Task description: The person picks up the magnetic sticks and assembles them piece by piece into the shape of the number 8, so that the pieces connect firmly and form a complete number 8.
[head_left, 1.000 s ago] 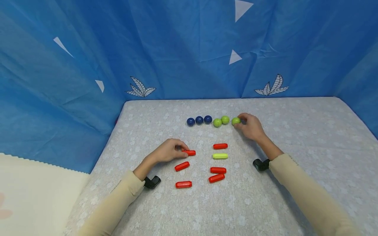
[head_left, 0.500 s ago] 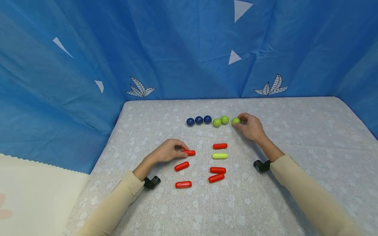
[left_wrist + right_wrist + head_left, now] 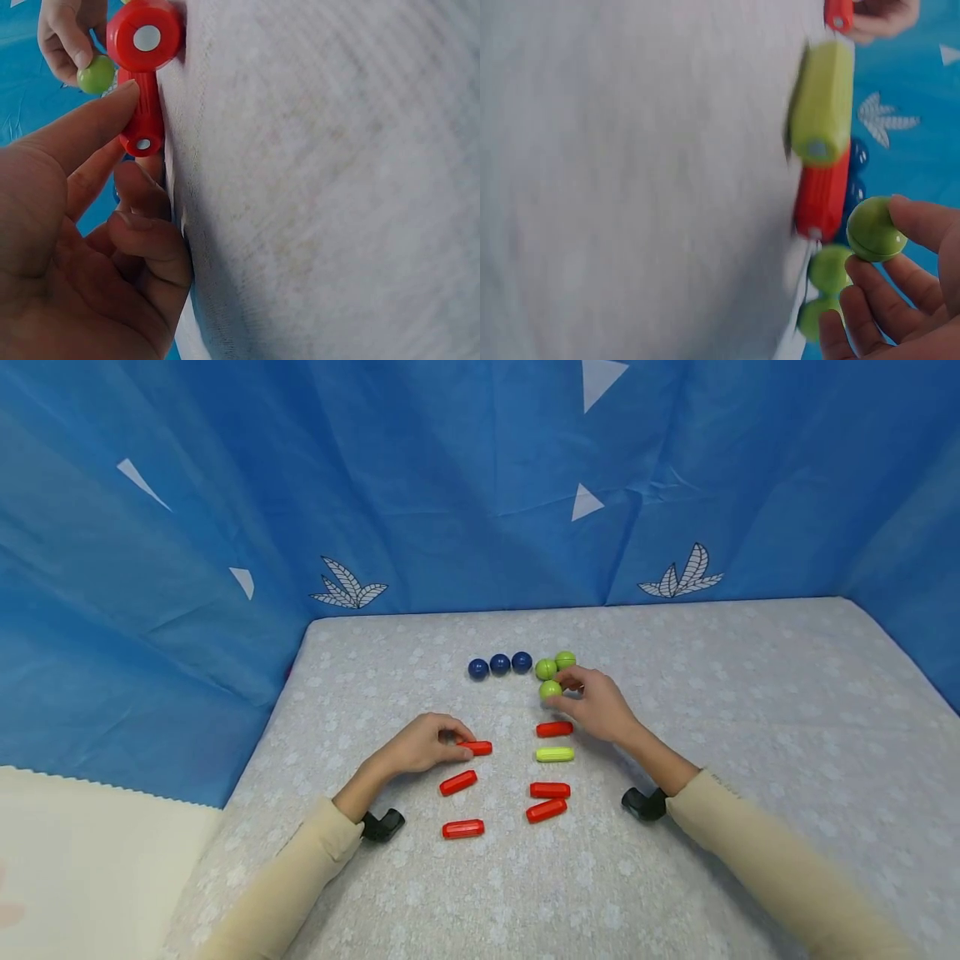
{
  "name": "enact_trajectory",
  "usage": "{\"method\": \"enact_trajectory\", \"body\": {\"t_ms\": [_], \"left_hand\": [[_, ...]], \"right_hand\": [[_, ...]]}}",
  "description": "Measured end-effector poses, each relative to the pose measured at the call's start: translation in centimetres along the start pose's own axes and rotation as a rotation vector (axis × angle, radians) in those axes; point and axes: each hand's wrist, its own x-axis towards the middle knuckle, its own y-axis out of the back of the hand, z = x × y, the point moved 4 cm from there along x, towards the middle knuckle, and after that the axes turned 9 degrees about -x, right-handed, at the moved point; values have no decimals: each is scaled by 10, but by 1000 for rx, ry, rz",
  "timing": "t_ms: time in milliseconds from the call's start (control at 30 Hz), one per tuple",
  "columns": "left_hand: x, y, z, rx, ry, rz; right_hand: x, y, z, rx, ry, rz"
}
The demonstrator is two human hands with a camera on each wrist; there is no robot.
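Observation:
Between thumb and fingers, my right hand [image 3: 597, 704] pinches a green ball [image 3: 875, 229] by its sides. In the head view that ball is just in front of two other green balls [image 3: 546, 669] and behind a red stick [image 3: 555, 729]. My left hand [image 3: 422, 744] pinches another red stick [image 3: 142, 112] that lies on the cloth, its thumb on the near side; part of the stick is hidden by the fingers. A row of dark blue balls [image 3: 500, 665] lies left of the green ones.
A yellow-green ribbed stick [image 3: 555, 754] lies right of centre. Several more red sticks [image 3: 462, 829] lie nearer the front on the patterned tablecloth [image 3: 712, 710]. A blue curtain [image 3: 450, 485] hangs along the table's back edge.
My right hand has carried the green ball leftward and slightly nearer, to in front of the other two. The left hand keeps its grip on the red stick in place.

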Motion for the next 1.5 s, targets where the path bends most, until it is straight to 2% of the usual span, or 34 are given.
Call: {"method": "enact_trajectory", "body": {"t_ms": [133,367,800,933,1067,1267,1500], "left_hand": [[-1,0,1,-6,-9,-3],[0,0,1,-9,-19,-2],[0,1,-1,8,-19,-8],[2,2,1,12,-48,4],[13,3,11,35,-88,33],[42,6,27,76,-87,68],[66,4,33,139,-88,54]], "right_hand": [[-1,-9,-7,-12,45,-24],[-3,-17,-12,-94,82,-46],[-1,-21,-12,-104,78,-68],[-1,-21,-12,-112,70,-74],[-1,-20,-12,-124,55,-79],[-1,-20,-12,-143,36,-84],[-1,-22,-13,-151,38,-91]]}}
